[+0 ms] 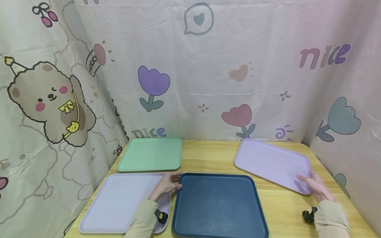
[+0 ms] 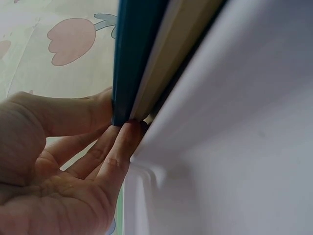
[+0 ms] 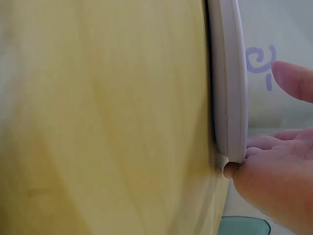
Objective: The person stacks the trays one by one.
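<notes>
My left hand (image 1: 167,185) pinches the upper left corner of a dark blue tray (image 1: 218,205). In the left wrist view the thumb lies against the rim of the blue tray (image 2: 132,63) and the fingertips reach its underside. At the right, my right hand (image 1: 317,187) touches the right end of a lilac tray (image 1: 272,162), which lies at a slant. The right wrist view has the thumb raised apart from the lilac rim (image 3: 232,83), with the other fingers along its edge and one fingertip just under it.
A pale lavender tray (image 1: 119,201) lies under my left forearm, left of the blue one. Behind it is a green tray (image 1: 151,154) at the back left. The wooden table (image 1: 208,158) meets printed curtains (image 1: 205,76) at the back and sides.
</notes>
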A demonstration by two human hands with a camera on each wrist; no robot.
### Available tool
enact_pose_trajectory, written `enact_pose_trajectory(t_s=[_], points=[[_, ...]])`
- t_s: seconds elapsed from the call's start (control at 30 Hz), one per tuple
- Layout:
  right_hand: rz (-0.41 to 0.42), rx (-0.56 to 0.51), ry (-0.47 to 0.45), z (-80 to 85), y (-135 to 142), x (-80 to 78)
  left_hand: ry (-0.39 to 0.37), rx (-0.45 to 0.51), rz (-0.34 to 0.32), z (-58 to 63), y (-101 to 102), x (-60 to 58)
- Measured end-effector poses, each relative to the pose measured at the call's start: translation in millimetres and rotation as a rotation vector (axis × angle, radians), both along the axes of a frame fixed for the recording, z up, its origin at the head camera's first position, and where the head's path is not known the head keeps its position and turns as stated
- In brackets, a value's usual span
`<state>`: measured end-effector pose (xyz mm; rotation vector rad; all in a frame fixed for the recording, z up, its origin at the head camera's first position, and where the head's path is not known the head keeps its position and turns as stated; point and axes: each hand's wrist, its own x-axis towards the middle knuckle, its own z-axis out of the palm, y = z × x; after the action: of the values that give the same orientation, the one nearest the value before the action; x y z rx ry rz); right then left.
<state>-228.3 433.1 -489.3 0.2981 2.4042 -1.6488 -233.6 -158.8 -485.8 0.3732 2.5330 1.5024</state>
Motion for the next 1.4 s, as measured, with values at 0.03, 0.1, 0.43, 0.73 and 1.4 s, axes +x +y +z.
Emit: enact_pose_trajectory(t_s=[0.03, 0.1, 0.43, 0.73, 1.4], points=[[0.005, 0.004, 0.001, 0.1, -1.2, -0.7, 0.0, 0.0, 0.0, 0.1, 0.1, -0.3], [0.012, 0.01, -0.001, 0.0, -3.4, -2.3, 0.0, 0.0, 0.001, 0.5, 0.3, -0.6], [0.04, 0.043, -0.017, 0.3, -17.5, -8.7, 0.002, 0.002, -0.003, 0.1, -0.4, -1.0], [0.076, 0.054, 0.028, 3.3, -37.7, -18.3, -0.005, 0.015, -0.011, -0.9, -0.2, -1.6], [0.174, 0.052, 0.058, 6.2, -77.7, -35.1, 0.018, 0.0, -0.016, -0.7, -0.7, -2.5]])
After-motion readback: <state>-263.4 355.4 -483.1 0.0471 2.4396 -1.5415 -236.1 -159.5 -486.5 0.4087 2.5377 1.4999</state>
